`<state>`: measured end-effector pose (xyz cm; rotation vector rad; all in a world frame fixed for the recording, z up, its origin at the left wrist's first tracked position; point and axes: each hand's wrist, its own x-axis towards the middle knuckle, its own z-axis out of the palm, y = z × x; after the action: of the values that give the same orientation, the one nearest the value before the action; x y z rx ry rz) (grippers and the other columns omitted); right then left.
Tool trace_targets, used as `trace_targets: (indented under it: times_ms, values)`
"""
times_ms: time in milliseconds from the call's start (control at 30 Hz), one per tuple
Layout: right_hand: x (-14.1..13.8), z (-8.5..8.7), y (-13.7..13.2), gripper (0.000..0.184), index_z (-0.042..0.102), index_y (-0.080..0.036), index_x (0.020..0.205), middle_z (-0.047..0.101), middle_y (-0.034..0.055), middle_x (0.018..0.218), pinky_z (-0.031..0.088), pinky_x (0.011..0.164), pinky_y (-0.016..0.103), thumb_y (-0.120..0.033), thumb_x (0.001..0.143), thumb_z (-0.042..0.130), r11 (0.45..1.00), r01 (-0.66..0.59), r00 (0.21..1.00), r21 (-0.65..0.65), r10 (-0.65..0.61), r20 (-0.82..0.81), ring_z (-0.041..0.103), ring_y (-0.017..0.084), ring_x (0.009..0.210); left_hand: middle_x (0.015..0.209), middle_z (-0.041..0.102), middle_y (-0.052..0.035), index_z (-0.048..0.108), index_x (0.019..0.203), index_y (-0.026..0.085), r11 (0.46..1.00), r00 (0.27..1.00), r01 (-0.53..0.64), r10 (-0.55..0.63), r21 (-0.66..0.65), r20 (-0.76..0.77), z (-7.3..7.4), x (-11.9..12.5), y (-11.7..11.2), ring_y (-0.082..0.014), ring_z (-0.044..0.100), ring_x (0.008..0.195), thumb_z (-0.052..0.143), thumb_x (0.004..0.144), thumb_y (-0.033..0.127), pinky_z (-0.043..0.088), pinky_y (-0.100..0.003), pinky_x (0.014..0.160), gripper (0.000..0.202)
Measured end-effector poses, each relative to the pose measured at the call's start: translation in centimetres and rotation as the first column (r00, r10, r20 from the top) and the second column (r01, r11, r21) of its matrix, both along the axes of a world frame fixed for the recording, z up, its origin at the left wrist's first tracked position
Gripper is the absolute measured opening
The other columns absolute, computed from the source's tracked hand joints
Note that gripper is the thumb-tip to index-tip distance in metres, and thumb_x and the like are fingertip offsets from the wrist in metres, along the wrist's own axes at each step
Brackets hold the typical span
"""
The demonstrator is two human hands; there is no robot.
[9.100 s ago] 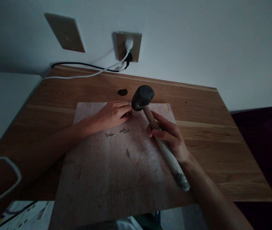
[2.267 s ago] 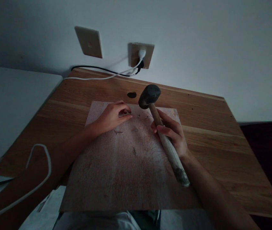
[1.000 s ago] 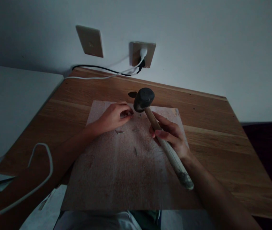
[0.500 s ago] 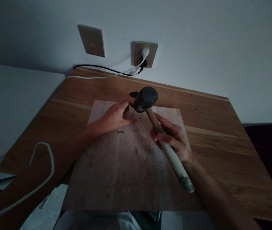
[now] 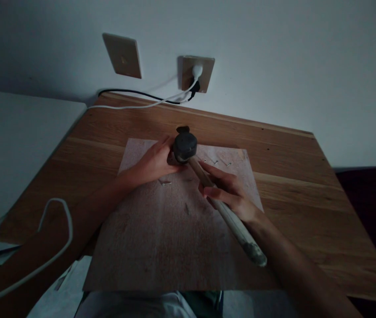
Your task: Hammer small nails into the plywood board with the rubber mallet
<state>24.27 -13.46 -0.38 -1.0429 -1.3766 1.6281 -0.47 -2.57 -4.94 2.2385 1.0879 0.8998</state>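
My right hand (image 5: pixel 229 192) is closed round the pale wooden handle of a mallet (image 5: pixel 237 225), about midway along it. The mallet's black head (image 5: pixel 185 146) hangs over the far part of a flat wooden board (image 5: pixel 161 247). Close by on the left, my left hand (image 5: pixel 153 161) is curved, thumb and fingers apart. Its fingertips are partly hidden by the mallet head, and nothing shows in its grasp. Small nails (image 5: pixel 216 162) show in a row near the board's far edge. Another nail (image 5: pixel 165 182) lies near my left thumb, and a thin piece (image 5: pixel 187 209) lies further toward me.
The board rests on a brown wooden table (image 5: pixel 300 212). A dark hole (image 5: pixel 183 129) opens in the tabletop behind it. Cables run to a wall socket (image 5: pixel 198 73). A white cord (image 5: pixel 70 229) loops over my left forearm, and a white surface (image 5: pixel 25 145) stands at left.
The mallet head has moved left and slightly toward me, now covering my left fingertips. My right hand moved left with it. Several nails on the right of the row are now uncovered.
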Motion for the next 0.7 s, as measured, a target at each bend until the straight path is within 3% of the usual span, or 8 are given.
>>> trace_targets:
  times_ms: [100,300,500,633,700]
  values:
    - [0.09,-0.14,0.01,0.072,0.061,-0.018,0.158,0.067,-0.0031,0.077,0.037,0.052,0.027,-0.030,0.089,0.077,0.999,0.015,1.000,0.029,-0.015,-0.019,0.050,0.013,0.059,0.119,0.070,-0.0079,0.067,0.124,0.023,1.000,1.000,0.009,-0.009,0.018,-0.004,-0.16,-0.05,0.12,-0.0277,0.071,0.110,0.095,0.077,0.030,0.060,-0.043,0.098,0.056]
    - [0.40,-0.41,0.15,0.074,0.061,-0.015,0.158,0.067,-0.0034,0.075,0.036,0.048,0.028,-0.031,0.087,0.076,0.993,0.113,0.992,0.041,-0.111,-0.053,0.047,0.012,0.053,0.103,0.071,-0.0044,0.073,0.098,0.019,0.994,0.994,0.100,-0.099,0.035,-0.038,0.18,-0.27,0.22,-0.0197,0.070,0.093,0.077,0.092,0.018,0.057,-0.033,0.086,0.007]
    - [0.35,-0.33,0.31,0.075,0.062,-0.017,0.157,0.067,-0.0034,0.074,0.034,0.045,0.027,-0.032,0.085,0.077,0.989,0.143,0.988,0.027,-0.141,-0.062,0.047,0.012,0.051,0.095,0.073,-0.0024,0.073,0.093,0.018,0.993,0.993,0.119,-0.119,0.024,0.000,0.51,-0.06,0.10,-0.0162,0.069,0.085,0.071,0.089,0.006,0.055,-0.029,0.080,0.014]
    - [0.42,-0.03,0.17,0.071,0.065,-0.020,0.154,0.065,-0.0042,0.071,0.035,0.045,0.028,-0.030,0.085,0.078,0.994,0.109,0.991,0.016,-0.107,-0.082,0.047,0.012,0.050,0.095,0.071,-0.0029,0.071,0.093,0.019,0.993,0.993,0.121,-0.121,-0.002,-0.014,0.48,-0.05,-0.04,-0.0173,0.068,0.086,0.072,0.091,0.010,0.055,-0.031,0.082,0.009]
    - [0.44,0.07,0.13,0.070,0.066,-0.022,0.154,0.065,-0.0049,0.071,0.036,0.046,0.028,-0.029,0.085,0.078,0.997,0.082,0.992,0.012,-0.081,-0.101,0.046,0.012,0.049,0.102,0.070,-0.0039,0.069,0.102,0.020,0.997,0.996,0.083,-0.083,-0.005,-0.021,0.43,-0.06,-0.19,-0.0190,0.068,0.090,0.078,0.089,0.015,0.055,-0.032,0.083,0.017]
